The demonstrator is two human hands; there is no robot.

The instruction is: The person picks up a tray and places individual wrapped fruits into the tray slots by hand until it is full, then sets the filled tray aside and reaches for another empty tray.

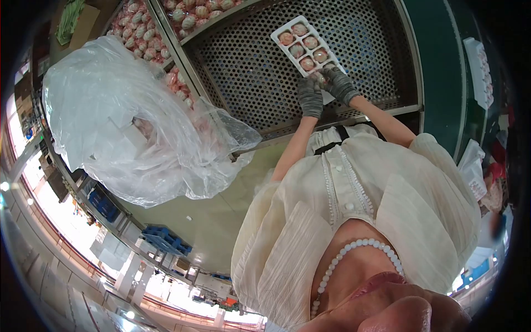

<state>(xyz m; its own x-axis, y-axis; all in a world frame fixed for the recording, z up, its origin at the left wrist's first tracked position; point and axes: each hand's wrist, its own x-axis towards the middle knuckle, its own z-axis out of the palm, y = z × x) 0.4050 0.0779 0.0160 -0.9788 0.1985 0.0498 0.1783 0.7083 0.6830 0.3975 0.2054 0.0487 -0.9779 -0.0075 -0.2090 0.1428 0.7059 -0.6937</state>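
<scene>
A white compartment tray lies on the perforated metal bench, with round red-and-white balls in clear wrap in several of its pockets. Both my hands wear grey striped gloves and meet over the tray's near end. My left hand has its fingers bent at a wrapped ball there. From the other side, my right hand reaches over the tray with its fingers closed at the same ball. The gloves partly hide this ball and the near pockets.
A large clear plastic bag bulges over the bench's left edge. Beyond it, metal bins hold many wrapped balls. The perforated bench has a raised metal rim. On the right, another white tray of balls lies on a green belt.
</scene>
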